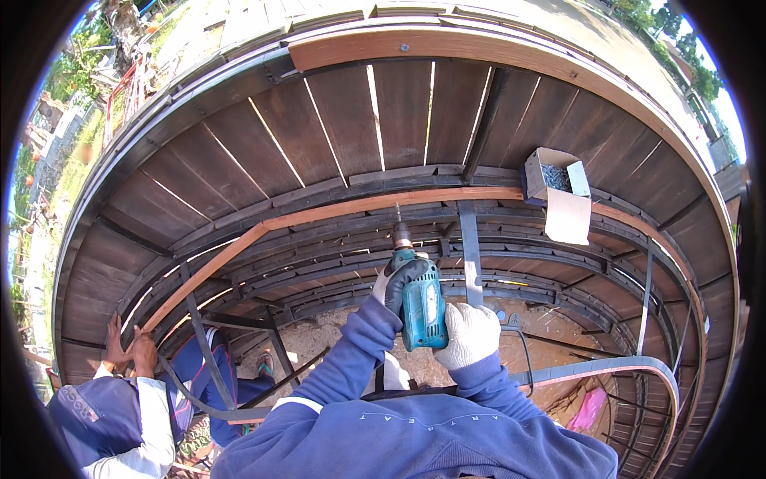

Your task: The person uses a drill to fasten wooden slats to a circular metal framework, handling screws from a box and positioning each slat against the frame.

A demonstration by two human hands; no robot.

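Note:
A teal power drill (pixel 423 307) is held in front of my chest, its chuck (pixel 401 235) and thin bit pointing away from me. My left hand (pixel 392 285), in a grey and black glove, is closed around the front of the drill body. Wearing a white knitted glove, my right hand (pixel 469 335) grips the drill's rear; its fingers are partly hidden. The bit's tip appears close to a reddish-brown wooden strip (pixel 343 207) curving across the frame; I cannot tell whether they touch. A power cord (pixel 524 351) trails from beside my right hand.
An open cardboard box (pixel 569 211) of grey screws (pixel 556 177) rests on the curved structure of dark planks (pixel 343 120) and metal bars (pixel 471 251). A co-worker's hands (pixel 132 351) touch the frame at left. A curved rail (pixel 590 369) and a pink item (pixel 588 409) lie right.

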